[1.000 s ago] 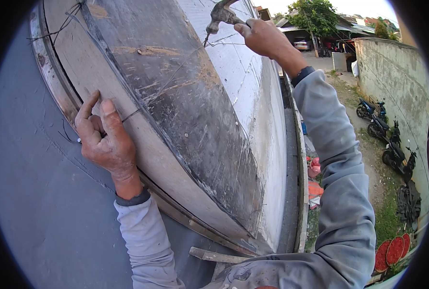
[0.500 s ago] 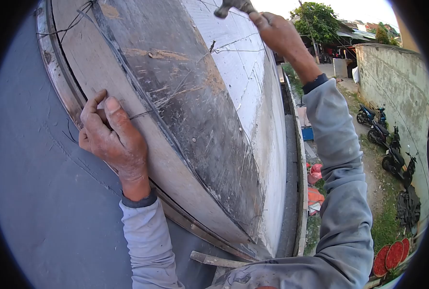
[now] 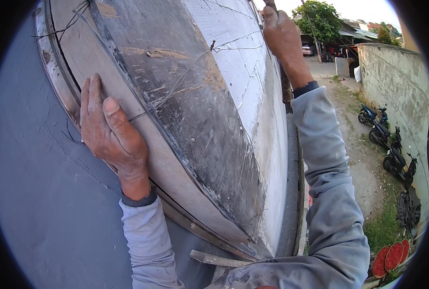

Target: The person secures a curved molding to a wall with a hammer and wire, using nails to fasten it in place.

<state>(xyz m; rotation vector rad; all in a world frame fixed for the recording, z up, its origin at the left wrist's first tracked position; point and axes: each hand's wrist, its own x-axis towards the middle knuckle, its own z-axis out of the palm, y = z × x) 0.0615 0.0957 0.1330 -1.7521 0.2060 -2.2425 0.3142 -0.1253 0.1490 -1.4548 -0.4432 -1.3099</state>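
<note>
My left hand point(image 3: 111, 127) lies against the pale wooden board point(image 3: 176, 161), its fingers stretched out and holding nothing. Beside its thumb, a thin wire point(image 3: 138, 115) crosses the board's edge. In my right hand point(image 3: 284, 43), raised at the top, is a hammer point(image 3: 286, 91); its handle shows below the fist, while its head is mostly out of view. Between my hands is a dark, scuffed plywood panel point(image 3: 195, 111) with nail heads and wires. A white panel point(image 3: 241, 62) adjoins it on the right.
A smooth grey surface point(image 3: 36, 183) fills the left side. A short wooden piece point(image 3: 217, 259) sticks out near the bottom. Down on the right are parked motorbikes point(image 3: 392, 161), a concrete wall point(image 3: 392, 82), red round items point(image 3: 393, 256) and a dirt path point(image 3: 349, 111).
My left fingers have straightened from a curled pose and lie flatter on the board. My right hand has shifted slightly right and down, tilting the hammer so its head moved up out of view.
</note>
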